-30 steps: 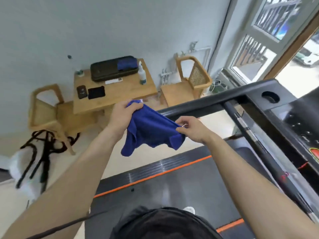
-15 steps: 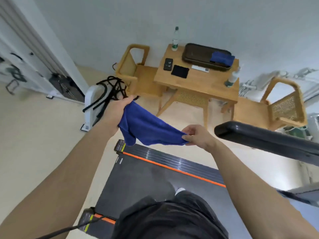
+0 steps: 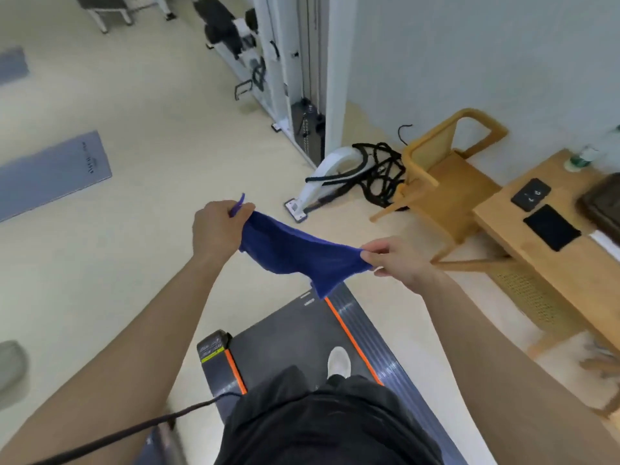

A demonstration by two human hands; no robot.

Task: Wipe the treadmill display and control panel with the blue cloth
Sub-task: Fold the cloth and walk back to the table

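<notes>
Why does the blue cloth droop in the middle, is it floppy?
Probably floppy: the blue cloth sags between the left hand and right hand, one corner dangling. It likely weighs little, since fingertip pinches hold it. It looks soft, so probably not slippery.

Open floor [image 3: 141,250] left; wooden chair [image 3: 446,182], table [image 3: 550,250] crowd right.

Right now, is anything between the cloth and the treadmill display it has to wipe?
Cannot tell: the display is out of view. The left hand and right hand hold the cloth stretched in the air above the treadmill belt; nothing touches it.
</notes>
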